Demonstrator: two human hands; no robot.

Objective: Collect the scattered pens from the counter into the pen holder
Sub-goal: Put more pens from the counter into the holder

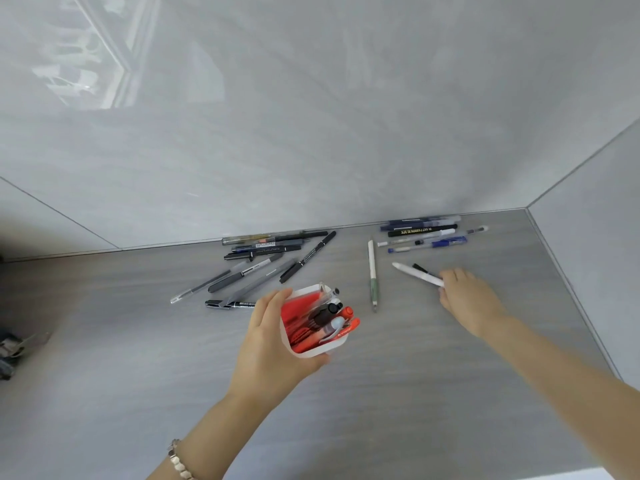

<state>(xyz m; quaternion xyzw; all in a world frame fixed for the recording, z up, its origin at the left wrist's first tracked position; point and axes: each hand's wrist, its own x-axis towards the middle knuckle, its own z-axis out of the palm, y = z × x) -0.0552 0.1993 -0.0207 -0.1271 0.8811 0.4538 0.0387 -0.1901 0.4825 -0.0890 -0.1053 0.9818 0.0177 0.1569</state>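
Pen holder is gripped round its wall by the left hand, above mid desk. White pen is pinched at its rear end by the right hand, long axis 10-to-4 o'clock. From that nearer hand the holder is found at 8 o'clock, and loose pens are seen at the holder's 11 and 1.

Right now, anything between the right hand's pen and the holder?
Only a white-green pen lying flat on the counter between right hand and holder; lifted over it, the white pen meets nothing visible.
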